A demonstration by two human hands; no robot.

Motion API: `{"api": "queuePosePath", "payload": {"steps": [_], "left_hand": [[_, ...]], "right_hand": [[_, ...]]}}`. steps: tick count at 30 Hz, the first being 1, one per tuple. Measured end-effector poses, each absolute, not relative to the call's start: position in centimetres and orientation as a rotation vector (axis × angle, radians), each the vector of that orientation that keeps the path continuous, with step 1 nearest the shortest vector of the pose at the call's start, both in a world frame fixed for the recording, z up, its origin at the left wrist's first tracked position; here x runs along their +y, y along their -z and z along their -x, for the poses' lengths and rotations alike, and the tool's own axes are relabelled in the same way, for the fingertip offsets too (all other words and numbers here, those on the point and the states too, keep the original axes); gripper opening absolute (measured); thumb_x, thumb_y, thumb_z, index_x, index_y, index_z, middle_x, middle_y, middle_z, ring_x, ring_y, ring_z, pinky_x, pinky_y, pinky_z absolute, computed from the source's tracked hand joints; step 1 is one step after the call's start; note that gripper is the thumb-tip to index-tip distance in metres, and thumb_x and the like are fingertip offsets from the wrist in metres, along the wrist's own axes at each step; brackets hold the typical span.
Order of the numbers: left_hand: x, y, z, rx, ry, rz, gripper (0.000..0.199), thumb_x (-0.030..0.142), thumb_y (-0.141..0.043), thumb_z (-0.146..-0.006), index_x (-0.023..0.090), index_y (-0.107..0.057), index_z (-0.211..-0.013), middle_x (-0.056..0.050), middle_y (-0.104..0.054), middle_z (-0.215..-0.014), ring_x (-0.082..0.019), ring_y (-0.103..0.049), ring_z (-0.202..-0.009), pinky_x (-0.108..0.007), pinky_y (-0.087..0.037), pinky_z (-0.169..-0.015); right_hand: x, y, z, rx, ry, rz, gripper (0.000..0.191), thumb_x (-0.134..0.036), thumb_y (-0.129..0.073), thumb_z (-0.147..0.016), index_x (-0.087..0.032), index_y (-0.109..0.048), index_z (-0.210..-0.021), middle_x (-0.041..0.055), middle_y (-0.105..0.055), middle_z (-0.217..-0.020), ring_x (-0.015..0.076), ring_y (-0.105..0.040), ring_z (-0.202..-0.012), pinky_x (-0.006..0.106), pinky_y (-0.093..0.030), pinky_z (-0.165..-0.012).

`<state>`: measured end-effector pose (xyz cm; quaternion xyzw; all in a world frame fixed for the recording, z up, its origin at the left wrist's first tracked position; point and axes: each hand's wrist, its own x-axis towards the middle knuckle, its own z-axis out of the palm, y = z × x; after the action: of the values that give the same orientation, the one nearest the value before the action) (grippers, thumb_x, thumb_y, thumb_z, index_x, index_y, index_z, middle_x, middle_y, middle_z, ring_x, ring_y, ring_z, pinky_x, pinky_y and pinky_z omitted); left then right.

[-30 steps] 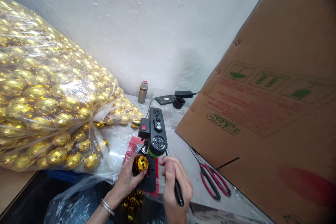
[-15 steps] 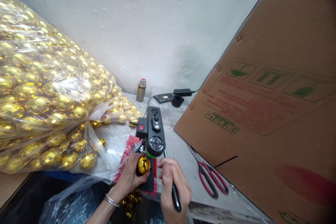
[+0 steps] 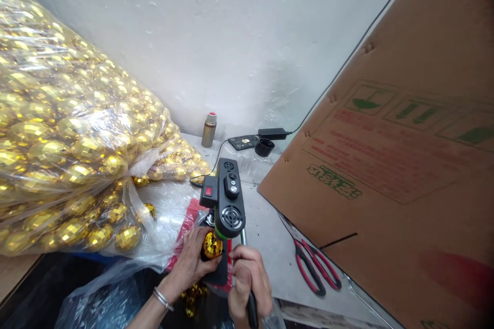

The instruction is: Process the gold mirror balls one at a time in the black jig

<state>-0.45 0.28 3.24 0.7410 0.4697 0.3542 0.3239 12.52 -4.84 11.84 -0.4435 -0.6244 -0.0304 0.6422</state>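
Note:
My left hand (image 3: 192,259), with a silver bangle at the wrist, is closed round a gold mirrored ball (image 3: 212,245). The ball sits beneath the front end of a black device (image 3: 230,200) that has round vents, buttons and a red switch. Just right of the device's base, my right hand (image 3: 250,280) is wrapped round a black-handled lever (image 3: 252,309), whose metal rod rises beside the device. A red sheet (image 3: 181,239) shows under the base.
A large clear bag of gold balls (image 3: 77,133) fills the left. Behind stand a metal flask (image 3: 209,130), a black cup (image 3: 264,147) and a power adapter (image 3: 272,134). Red-handled scissors (image 3: 314,267) lie beside a big cardboard box (image 3: 386,164) on the right.
My right hand has moved slightly down and left with the lever handle. My left hand still holds the ball at almost the same place. The view has shifted slightly.

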Motion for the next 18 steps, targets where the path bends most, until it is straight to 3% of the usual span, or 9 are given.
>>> {"api": "queuePosePath", "payload": {"steps": [18], "left_hand": [[0.15, -3.39, 0.22, 1.287, -0.922, -1.971, 0.046, 0.02, -0.074, -0.075, 0.023, -0.06, -0.119, -0.008, -0.064, -0.11, -0.03, -0.06, -0.104, -0.049, -0.048, -0.094]], "right_hand": [[-4.62, -11.59, -12.66, -1.415, 0.066, 0.962, 0.021, -0.016, -0.046, -0.095, -0.023, -0.055, -0.078, -0.0023, -0.063, -0.077, 0.0133, -0.062, -0.061, 0.025, -0.048, -0.057]]}}
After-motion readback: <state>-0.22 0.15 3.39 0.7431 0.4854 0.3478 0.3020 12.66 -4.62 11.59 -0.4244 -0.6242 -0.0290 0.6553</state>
